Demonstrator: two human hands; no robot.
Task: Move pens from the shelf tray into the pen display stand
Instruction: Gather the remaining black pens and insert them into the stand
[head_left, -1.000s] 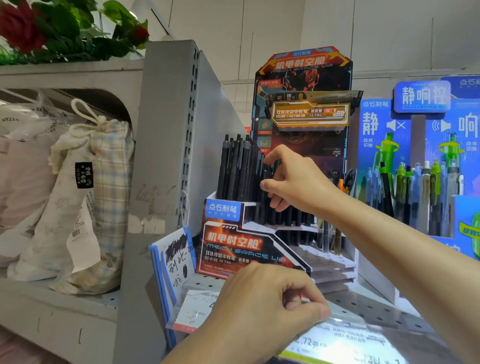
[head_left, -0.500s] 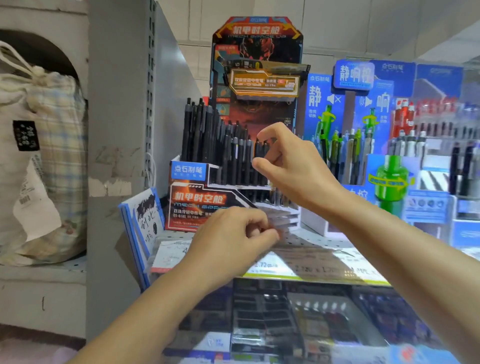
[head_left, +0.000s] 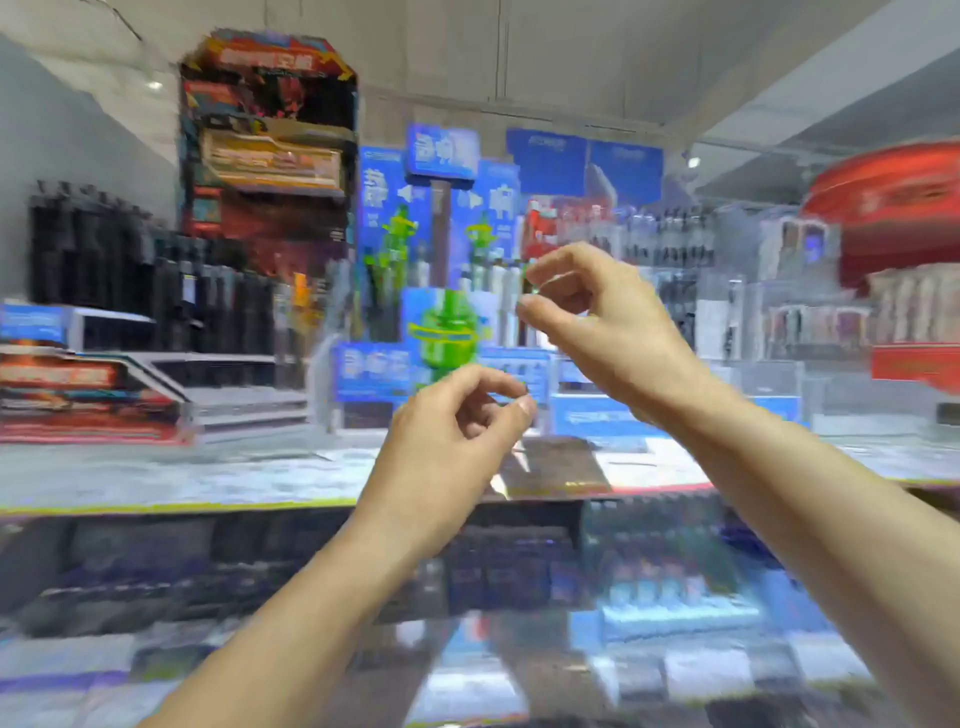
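Hands, left (head_left: 457, 441) and right (head_left: 597, 322), hover above shelf edge (head_left: 182, 506), fingers curled, seemingly empty.

Blurred frame: left hand (head_left: 457, 431) and right hand (head_left: 592, 317) hover mid-frame, fingers curled, empty; black pens (head_left: 145, 275) stand at left.

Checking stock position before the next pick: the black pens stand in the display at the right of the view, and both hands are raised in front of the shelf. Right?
Not quite. In the head view the black pens stand at the left, not the right. Both hands, left hand and right hand, are raised in front of the shelf.
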